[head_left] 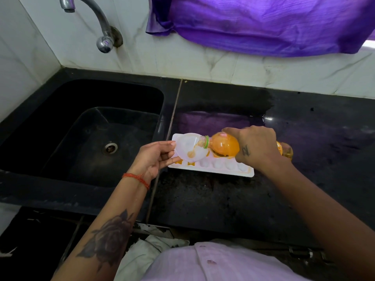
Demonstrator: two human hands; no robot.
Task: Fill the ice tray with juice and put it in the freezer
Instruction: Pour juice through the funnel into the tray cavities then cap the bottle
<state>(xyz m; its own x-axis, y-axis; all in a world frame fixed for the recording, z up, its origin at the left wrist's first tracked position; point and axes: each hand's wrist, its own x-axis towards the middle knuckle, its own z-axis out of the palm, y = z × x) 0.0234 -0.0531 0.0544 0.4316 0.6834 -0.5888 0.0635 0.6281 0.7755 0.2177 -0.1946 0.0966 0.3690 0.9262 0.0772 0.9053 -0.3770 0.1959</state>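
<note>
A white ice tray (223, 169) lies on the black counter just right of the sink. A few of its left cells hold orange juice; the front right cells look white. My right hand (255, 147) grips a clear bottle of orange juice (224, 147), tipped on its side with its open neck pointing left. My left hand (156, 157) pinches a small white funnel-like cup (188, 148) over the tray's left end. The bottle's mouth sits inside this cup, and a little juice lies at its bottom.
A deep black sink (91, 134) with a metal drain lies to the left, a chrome tap (97, 19) above it. A purple cloth (263, 23) hangs on the tiled wall behind. The black counter (314, 149) stretches right; its front edge is near my body.
</note>
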